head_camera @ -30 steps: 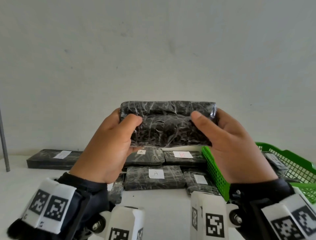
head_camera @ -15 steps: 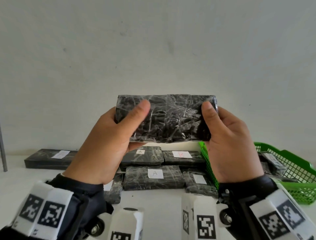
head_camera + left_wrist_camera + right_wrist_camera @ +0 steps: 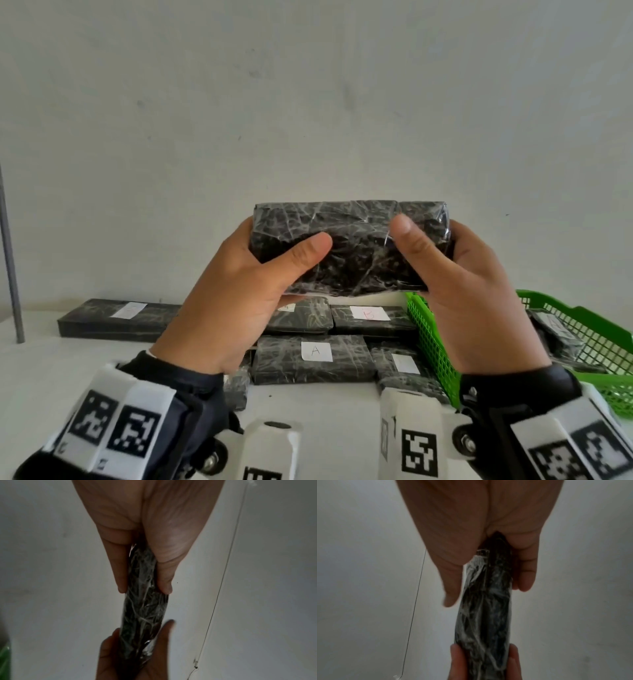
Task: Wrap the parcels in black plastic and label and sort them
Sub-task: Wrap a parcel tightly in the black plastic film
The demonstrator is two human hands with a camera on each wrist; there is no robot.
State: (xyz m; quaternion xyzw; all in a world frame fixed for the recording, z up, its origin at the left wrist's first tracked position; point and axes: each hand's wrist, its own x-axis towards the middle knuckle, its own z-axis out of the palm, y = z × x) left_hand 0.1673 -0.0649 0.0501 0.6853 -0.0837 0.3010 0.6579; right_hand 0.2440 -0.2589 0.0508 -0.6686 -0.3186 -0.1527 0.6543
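A flat parcel (image 3: 356, 250) wrapped in crinkled black plastic is held up in the air in front of the wall, its broad face towards me. My left hand (image 3: 246, 291) grips its left end, thumb across the front and fingers behind. My right hand (image 3: 455, 284) grips the right end the same way. The left wrist view shows the parcel (image 3: 144, 609) edge-on between thumb and fingers. The right wrist view shows the same parcel (image 3: 486, 608) pinched from the other end. No label shows on the held parcel.
On the white table (image 3: 68, 370) lie several wrapped black parcels with white labels, one marked A (image 3: 311, 358), another B (image 3: 371, 317), and a long one (image 3: 116, 320) at the left. A green mesh basket (image 3: 582, 346) with parcels stands at the right. A grey pole (image 3: 10, 260) rises far left.
The parcel has been turned in both hands so its broad face points at me, and both thumbs have shifted further across the front. My hands hold it slightly lower than before.
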